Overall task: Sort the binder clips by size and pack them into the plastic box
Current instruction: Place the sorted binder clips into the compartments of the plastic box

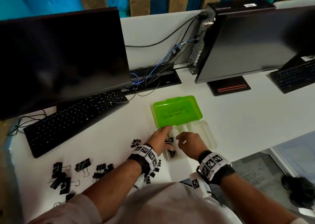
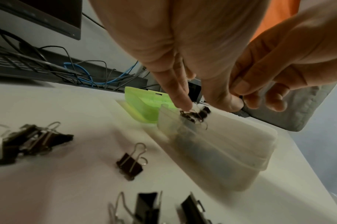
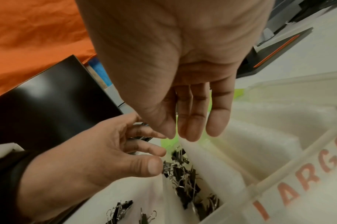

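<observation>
The left hand (image 1: 161,141) reaches over the left compartment of the clear plastic box (image 1: 210,139), fingers loosely extended above the small binder clips (image 3: 184,181) heaped there; whether it has hold of one I cannot tell. The right hand (image 1: 190,142) hovers beside it, fingers relaxed and empty. Larger binder clips (image 1: 68,176) lie scattered on the white desk (image 1: 110,138) to the left. Beyond, the box's green lid (image 1: 177,112) lies open.

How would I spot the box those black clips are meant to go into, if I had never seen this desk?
Start at the white desk between the two dark monitors and look toward its near edge, where both hands meet. The plastic box lies there open, a cloudy see-through tray with dividers, small black clips already in its left compartment. Its bright green lid, flipped back behind it, is the only green thing on the desk.
</observation>
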Demonstrator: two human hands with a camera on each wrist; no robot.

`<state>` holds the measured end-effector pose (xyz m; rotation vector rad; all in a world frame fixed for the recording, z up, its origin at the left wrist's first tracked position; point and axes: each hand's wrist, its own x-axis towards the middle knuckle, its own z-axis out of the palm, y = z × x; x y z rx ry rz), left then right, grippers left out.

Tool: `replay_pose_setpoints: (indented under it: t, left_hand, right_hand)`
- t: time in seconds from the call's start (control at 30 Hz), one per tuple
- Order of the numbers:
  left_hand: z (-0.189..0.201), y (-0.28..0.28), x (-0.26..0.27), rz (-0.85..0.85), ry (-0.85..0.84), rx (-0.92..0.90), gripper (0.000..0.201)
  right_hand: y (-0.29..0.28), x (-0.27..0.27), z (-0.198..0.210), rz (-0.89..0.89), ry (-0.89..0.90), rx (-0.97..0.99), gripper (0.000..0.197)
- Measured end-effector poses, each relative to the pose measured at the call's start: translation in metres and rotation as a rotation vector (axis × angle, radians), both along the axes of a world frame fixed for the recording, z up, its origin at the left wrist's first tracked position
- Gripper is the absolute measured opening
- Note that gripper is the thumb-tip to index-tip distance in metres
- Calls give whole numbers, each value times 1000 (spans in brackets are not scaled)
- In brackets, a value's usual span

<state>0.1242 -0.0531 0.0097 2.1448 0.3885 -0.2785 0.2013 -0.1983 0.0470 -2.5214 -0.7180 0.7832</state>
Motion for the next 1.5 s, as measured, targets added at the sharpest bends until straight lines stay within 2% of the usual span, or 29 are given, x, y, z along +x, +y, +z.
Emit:
replay_pose_setpoints:
  t: [0.1,0.17,0.23,0.3,0.37,0.47,0.57,0.67,0.73,0.8,0.9,1.0,1.1,1.2,1.3,1.37,1.5]
  left_hand:
    - [1,6,-5,37,-44,-22,82]
    - [-3,14,-10,45,-118,55,76]
    - [-11,30,-22,87,-124,169,69]
    - [-17,50,-37,152,-31,299,62]
    - [-19,67,-50,193,137,375,58]
    - [-21,82,-65,167,314,315,70]
    - [-27,82,-70,129,353,283,70]
    - [-26,73,-68,130,291,320,44]
    - [-27,66,-67,130,239,298,34]
    - [-33,61,-67,136,173,250,34]
    - [-37,57,-66,115,188,308,30]
    - [-32,53,-63,92,154,307,22]
    - [-31,52,-59,109,157,314,24]
    - [-29,52,-53,119,198,300,25]
    - [-29,53,-48,67,246,280,20]
    - [-30,53,-46,73,264,268,25]
    - [-31,50,-40,10,301,267,46]
  right_hand:
    - [7,2,-2,54,-25,4,32]
    - [14,1,-1,100,-76,37,33]
    - [27,-5,-2,221,-95,91,32]
    - [42,-15,-3,426,-46,81,35]
    - [56,-26,-7,630,-36,-33,39]
    - [76,-38,-14,800,-129,-206,37]
    - [93,-44,-18,886,-172,-285,33]
    - [101,-47,-25,942,-188,-322,30]
    - [101,-50,-30,932,-176,-331,28]
    - [98,-49,-32,873,-153,-288,26]
    - [88,-40,-25,716,-129,-113,29]
    - [71,-20,-11,553,-187,48,30]
    - [50,-1,-3,453,-203,46,30]
    - [35,8,-1,472,-171,-30,27]
    - [23,15,3,380,-186,24,28]
    - [17,17,5,345,-179,33,29]
    - [6,19,5,395,-136,-5,29]
